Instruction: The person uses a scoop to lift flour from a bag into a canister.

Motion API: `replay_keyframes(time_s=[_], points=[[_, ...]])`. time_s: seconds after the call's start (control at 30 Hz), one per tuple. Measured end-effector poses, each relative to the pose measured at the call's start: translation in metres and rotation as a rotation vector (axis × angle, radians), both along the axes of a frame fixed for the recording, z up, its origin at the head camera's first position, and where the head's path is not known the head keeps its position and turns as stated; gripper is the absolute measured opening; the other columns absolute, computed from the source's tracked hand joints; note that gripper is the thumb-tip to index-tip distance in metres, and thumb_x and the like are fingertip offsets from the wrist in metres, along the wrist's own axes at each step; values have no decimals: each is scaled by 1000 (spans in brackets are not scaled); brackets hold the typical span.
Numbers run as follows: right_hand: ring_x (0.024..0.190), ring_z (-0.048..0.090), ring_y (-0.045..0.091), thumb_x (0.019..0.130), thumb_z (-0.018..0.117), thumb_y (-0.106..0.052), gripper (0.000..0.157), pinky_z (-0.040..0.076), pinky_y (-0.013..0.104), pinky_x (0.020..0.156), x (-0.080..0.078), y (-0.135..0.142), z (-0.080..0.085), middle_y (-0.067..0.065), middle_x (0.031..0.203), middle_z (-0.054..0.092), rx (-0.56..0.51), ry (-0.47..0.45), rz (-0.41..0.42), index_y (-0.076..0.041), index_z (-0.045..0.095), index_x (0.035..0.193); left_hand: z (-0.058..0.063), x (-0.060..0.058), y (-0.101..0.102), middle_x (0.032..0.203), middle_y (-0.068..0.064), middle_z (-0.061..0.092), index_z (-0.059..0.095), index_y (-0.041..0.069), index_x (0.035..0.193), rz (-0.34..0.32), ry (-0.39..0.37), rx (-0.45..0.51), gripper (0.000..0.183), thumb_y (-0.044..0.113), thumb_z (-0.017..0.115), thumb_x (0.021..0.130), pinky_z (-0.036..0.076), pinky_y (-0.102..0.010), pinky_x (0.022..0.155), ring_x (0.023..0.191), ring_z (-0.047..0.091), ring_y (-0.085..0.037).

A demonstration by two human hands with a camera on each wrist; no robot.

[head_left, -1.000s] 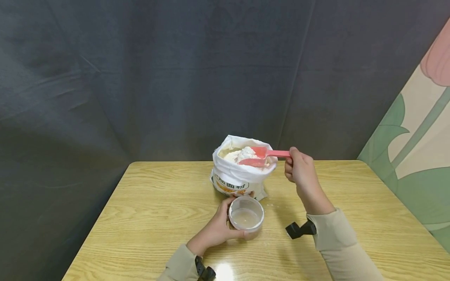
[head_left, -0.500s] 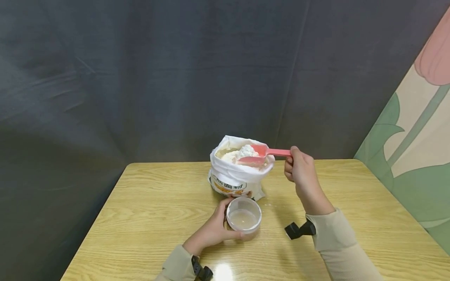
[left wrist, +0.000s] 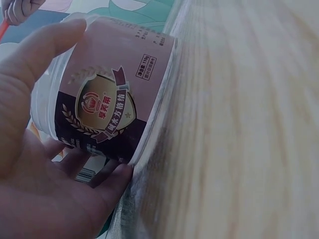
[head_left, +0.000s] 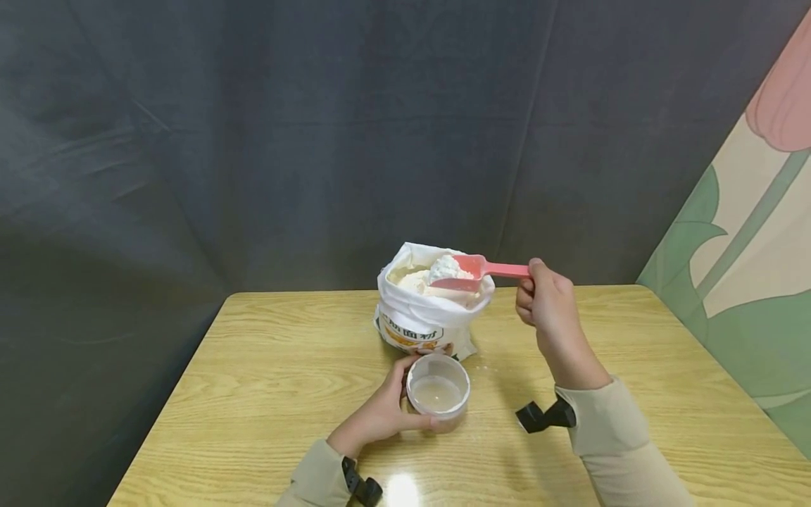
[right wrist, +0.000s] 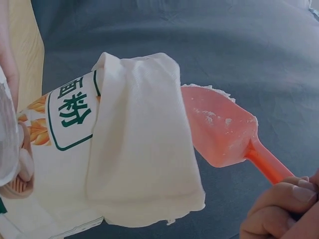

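My right hand grips the handle of a pink plastic scoop, which carries a heap of white flour over the mouth of a white flour bag. The bag stands upright with its top rolled down, and more flour shows inside it. In the right wrist view the scoop rises past the folded bag rim. My left hand holds a round clear plastic tub on the table in front of the bag, thumb and fingers curled round its side. The left wrist view shows the tub's brown printed label.
The wooden table carries a few specks of flour right of the tub. A dark curtain hangs behind the table's back edge. At the right is a panel with a painted tulip.
The scoop has risen slightly out of the flour in the bag, its load showing more. The right hand has moved a little up and right; the left hand still holds the tub.
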State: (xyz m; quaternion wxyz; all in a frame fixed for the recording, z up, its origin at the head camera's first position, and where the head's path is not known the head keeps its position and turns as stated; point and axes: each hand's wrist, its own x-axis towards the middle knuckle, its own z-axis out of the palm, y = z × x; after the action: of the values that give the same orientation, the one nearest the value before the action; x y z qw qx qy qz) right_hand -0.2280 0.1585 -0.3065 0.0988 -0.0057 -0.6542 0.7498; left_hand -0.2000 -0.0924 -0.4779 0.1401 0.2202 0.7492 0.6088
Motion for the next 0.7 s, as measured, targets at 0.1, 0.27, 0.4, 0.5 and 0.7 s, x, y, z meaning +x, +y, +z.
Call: replay_keyframes(time_s=[0.1,0.27,0.4,0.5,0.7], points=[[38,28,5,110,37,-30,52,20,24,39,4,1,2,-6,49,32,-18,3,4,-10,37,62,0,0,-1,154,-16,33,20,8,155,-1,1,-7,102,14,88,80,28,-49,116,144,35,-35],[38,28,3,110,37,-29,51,15,29,42,11,4,5,-7,49,32,-37,20,28,-12,36,62,0,-1,-1,154,-16,33,20,7,156,0,-5,-26,102,17,88,80,29,-49,116,143,37,-34],[39,28,2,110,36,-28,51,13,32,45,16,5,6,-7,49,31,-47,43,49,-12,34,62,0,-2,-1,153,-16,34,21,7,156,4,-4,-29,102,18,88,80,29,-50,115,142,37,-35],[40,28,3,111,36,-28,51,13,32,45,21,5,6,-8,50,31,-46,45,64,-12,33,62,-1,-3,-1,153,-16,35,22,7,155,8,-1,-29,102,18,89,80,29,-50,115,142,38,-34],[42,23,7,111,36,-28,53,12,32,45,31,5,3,-7,49,30,-62,35,88,-12,30,61,-2,-2,-3,153,-15,35,22,8,156,11,-3,-28,102,19,89,80,30,-50,115,140,40,-34]])
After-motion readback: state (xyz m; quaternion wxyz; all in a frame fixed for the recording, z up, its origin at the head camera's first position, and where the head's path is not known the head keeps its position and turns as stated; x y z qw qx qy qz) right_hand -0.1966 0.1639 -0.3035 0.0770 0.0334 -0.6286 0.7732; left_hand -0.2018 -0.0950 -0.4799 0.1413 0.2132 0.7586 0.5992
